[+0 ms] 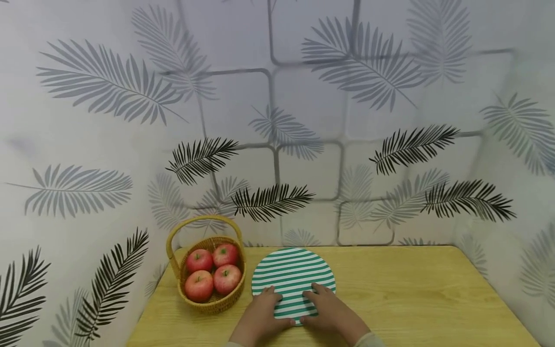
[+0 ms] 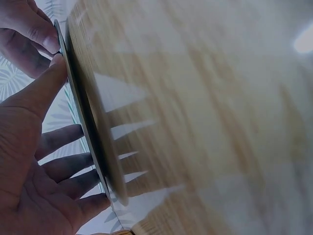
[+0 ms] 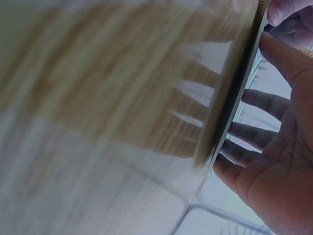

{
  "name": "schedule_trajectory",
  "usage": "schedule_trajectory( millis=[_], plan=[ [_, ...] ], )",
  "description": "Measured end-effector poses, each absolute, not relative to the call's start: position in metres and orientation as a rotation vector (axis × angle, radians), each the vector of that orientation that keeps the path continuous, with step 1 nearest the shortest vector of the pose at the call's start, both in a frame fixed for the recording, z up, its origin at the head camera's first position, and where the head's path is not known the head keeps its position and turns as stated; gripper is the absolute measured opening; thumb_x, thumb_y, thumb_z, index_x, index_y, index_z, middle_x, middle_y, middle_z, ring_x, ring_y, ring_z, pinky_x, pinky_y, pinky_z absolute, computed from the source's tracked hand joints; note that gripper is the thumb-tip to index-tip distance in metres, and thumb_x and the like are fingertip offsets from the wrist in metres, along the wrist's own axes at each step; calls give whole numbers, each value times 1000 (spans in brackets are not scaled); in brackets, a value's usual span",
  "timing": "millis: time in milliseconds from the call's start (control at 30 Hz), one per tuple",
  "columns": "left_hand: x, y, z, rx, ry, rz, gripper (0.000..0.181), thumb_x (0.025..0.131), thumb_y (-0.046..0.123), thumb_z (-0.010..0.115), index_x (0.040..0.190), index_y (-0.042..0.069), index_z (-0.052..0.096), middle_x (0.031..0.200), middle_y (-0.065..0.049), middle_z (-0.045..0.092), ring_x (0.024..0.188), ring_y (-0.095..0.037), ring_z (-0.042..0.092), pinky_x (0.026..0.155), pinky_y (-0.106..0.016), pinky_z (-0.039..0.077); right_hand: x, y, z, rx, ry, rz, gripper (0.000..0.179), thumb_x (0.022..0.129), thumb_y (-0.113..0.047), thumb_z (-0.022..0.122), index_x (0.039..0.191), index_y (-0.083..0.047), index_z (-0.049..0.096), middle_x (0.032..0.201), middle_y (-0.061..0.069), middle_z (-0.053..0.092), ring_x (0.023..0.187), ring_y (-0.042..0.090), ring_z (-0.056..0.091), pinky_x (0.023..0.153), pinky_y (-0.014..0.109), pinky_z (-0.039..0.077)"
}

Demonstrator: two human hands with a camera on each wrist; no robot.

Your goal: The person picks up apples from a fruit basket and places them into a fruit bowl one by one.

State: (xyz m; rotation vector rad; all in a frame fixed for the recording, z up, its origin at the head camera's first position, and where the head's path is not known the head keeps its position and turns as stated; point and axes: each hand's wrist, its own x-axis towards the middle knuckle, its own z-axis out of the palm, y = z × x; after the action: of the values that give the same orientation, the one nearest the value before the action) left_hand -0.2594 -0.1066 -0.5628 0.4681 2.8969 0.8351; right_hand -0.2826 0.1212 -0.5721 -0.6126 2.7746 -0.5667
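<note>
Wooden table (image 1: pixel 412 294); fingers (image 1: pixel 321 291) partly hide striped disc (image 1: pixel 291 267).

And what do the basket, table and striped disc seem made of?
Basket: probably wicker, from its visible weave; finish uncertain. Table: wood or wood-look laminate, glossy, showing grain and reflections. Disc: perhaps stiff board, smooth-looking, with a thin, straight edge; core unclear.

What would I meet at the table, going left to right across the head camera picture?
Basket → left hand → right hand.
</note>
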Motion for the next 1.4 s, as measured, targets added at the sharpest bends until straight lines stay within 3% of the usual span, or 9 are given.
schedule_trajectory(
  millis=[833,1400],
  plan=[
    [-253,-88,-557,390,2720,918,71,71,55,82,122,7,66,137,-19,58,129,-39,53,102,-60,43,-260,132,-566,-358,2655,-681,77,81,-63,68,142,-20,52,156,17,35,143,46,29,100,73,34],
    [-245,-66,-554,315,2654,916,64,69,47,85,116,7,69,133,-18,61,129,-38,53,100,-62,44,-242,155,-566,-406,2653,-747,78,81,-60,69,140,-13,53,152,24,37,140,53,28,100,74,32]
  ],
)
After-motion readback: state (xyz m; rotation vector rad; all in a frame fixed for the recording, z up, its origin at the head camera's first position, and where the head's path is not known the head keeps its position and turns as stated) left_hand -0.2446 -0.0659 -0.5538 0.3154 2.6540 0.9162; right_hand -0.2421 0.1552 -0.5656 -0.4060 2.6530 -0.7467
